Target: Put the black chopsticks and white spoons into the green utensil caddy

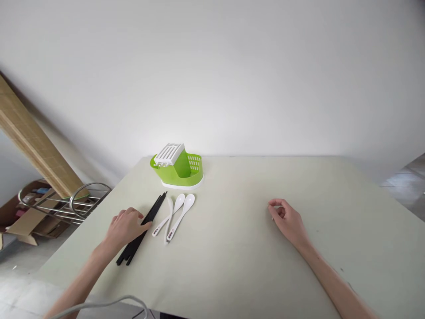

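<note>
Above a bundle of black chopsticks (142, 232) on the table's left side, my left hand (125, 226) is spread, its thumb lying across the sticks and a gap showing between thumb and index finger. Just right of the bundle lie three white spoons: one with its bowl up (189, 202), a second beside it (179, 202), and one turned on its side (169, 221). Behind them stands a green caddy (181, 179) with a white slotted top (168, 154) and a white base. Far to the right, my right hand (287, 221) rests on the table with curled fingers and nothing visible in them.
The pale table (245, 266) meets a white wall at its back edge. A grey cable (109, 303) crosses the front left. Left of the table are a metal rack (76, 208), an open cardboard box (33, 217) and a long leaning cardboard piece (36, 137).
</note>
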`<move>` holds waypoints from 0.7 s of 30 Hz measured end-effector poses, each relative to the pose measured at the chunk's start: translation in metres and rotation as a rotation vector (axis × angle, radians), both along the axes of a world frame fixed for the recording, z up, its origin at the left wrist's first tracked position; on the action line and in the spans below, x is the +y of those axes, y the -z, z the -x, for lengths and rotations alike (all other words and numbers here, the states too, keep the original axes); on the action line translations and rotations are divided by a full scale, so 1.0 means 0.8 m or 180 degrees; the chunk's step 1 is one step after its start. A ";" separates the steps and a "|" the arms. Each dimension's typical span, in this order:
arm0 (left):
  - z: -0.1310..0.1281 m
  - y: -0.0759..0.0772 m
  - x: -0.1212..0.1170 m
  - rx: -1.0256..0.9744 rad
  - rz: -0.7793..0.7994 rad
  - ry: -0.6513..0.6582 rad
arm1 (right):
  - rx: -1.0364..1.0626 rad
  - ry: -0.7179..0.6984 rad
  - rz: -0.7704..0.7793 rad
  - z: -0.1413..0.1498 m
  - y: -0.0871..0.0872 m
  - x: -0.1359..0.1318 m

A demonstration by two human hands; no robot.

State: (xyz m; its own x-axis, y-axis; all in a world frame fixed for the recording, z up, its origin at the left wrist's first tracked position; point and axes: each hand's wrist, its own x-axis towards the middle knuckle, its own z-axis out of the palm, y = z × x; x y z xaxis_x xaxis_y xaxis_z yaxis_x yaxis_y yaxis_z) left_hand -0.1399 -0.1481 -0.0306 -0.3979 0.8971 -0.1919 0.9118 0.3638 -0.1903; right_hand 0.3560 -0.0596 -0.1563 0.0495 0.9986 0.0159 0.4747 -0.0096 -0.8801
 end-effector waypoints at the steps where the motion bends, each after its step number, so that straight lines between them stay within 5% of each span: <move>1: 0.000 -0.004 0.000 0.0034 0.0073 -0.0010 | -0.0004 -0.0003 0.0011 0.000 0.000 0.000; 12: -0.009 -0.013 0.002 0.0595 0.0606 -0.0013 | 0.0002 -0.0001 0.0020 0.000 0.000 -0.001; 21: 0.010 0.008 -0.001 0.0430 -0.0051 0.0145 | 0.0017 -0.0013 -0.0025 0.000 -0.001 0.000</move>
